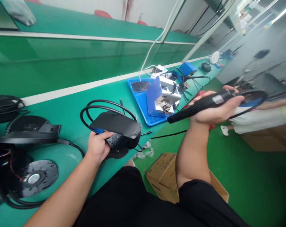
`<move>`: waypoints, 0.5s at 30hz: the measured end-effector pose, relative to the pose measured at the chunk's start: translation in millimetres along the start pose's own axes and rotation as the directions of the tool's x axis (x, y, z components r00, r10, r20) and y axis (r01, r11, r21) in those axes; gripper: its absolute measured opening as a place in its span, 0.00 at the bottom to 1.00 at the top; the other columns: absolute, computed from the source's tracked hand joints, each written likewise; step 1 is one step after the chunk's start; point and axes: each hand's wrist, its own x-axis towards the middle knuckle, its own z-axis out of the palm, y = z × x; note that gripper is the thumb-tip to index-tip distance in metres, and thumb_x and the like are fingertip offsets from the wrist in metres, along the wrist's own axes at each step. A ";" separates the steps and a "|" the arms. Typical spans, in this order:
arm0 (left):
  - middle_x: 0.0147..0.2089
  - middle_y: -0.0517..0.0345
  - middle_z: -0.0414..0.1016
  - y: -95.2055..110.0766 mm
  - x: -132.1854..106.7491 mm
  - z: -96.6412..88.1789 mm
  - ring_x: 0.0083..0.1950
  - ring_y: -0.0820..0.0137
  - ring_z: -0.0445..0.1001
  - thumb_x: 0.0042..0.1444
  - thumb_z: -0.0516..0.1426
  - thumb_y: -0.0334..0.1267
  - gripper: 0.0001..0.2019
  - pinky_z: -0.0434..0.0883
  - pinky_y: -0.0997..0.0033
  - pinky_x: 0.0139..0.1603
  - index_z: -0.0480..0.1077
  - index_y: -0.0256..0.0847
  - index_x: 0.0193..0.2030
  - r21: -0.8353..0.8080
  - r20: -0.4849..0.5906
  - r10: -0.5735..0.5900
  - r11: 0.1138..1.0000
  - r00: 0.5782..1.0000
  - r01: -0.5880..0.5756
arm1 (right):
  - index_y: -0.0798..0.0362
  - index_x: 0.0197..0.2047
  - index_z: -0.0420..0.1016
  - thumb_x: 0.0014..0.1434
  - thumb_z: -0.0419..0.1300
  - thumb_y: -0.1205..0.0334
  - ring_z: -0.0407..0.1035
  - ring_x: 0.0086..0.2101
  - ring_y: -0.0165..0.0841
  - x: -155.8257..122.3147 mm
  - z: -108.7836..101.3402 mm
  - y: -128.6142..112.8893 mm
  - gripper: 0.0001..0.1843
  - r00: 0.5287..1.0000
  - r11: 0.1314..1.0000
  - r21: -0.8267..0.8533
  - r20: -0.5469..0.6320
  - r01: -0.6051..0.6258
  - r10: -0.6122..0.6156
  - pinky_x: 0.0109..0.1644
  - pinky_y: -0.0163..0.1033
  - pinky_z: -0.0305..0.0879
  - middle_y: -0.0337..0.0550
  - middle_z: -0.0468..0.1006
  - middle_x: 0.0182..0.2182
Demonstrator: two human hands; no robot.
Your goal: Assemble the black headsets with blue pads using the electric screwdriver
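Note:
My left hand (99, 146) is closed around a black fan-like device (119, 132) with a looped black cable (98, 107), holding it at the front edge of the green bench (69, 101). My right hand (216, 108) is raised to the right, off the bench, fingers wrapped round a black electric screwdriver (199, 105) that points left toward the device. A dark cable loop trails from the tool's rear end (254, 97).
A blue tray (139, 102) with a blue-and-white fixture (162, 96) stands behind the device. Black round fan parts (34, 176) and cables lie at the left. A cardboard box (165, 175) sits on the green floor below. Another person's arm (275, 104) shows at the right.

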 end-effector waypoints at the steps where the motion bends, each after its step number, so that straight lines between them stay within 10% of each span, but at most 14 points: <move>1: 0.30 0.58 0.83 -0.4 -0.4 -0.3 0.35 0.61 0.82 0.29 0.69 0.25 0.15 0.80 0.57 0.47 0.77 0.40 0.28 -0.003 0.009 -0.004 1.000 1.000 0.004 | 0.47 0.40 0.66 0.69 0.28 0.38 0.60 0.13 0.29 -8.6 -0.6 -10.3 0.32 1.000 1.000 0.008 -0.027 0.003 -0.003 0.12 0.32 0.55 0.31 0.61 0.19; 9: 0.33 0.57 0.84 -6.5 -2.7 -5.5 0.38 0.61 0.82 0.33 0.67 0.26 0.14 0.77 0.57 0.51 0.77 0.40 0.31 0.045 0.036 0.010 0.999 0.999 -0.012 | 0.47 0.41 0.75 0.68 0.44 0.33 0.69 0.17 0.32 -129.1 47.1 -72.5 0.30 0.936 0.961 0.165 0.313 -0.221 0.162 0.13 0.37 0.64 0.32 0.71 0.22; 15: 0.34 0.57 0.83 -5.2 -3.7 -7.7 0.43 0.62 0.81 0.34 0.64 0.25 0.20 0.74 0.61 0.52 0.76 0.41 0.38 0.035 0.081 0.022 0.999 0.996 -0.025 | 0.50 0.42 0.69 0.75 0.32 0.47 0.68 0.20 0.28 -179.0 104.6 -59.1 0.29 0.995 0.992 0.123 0.093 0.015 -0.026 0.23 0.37 0.67 0.31 0.63 0.21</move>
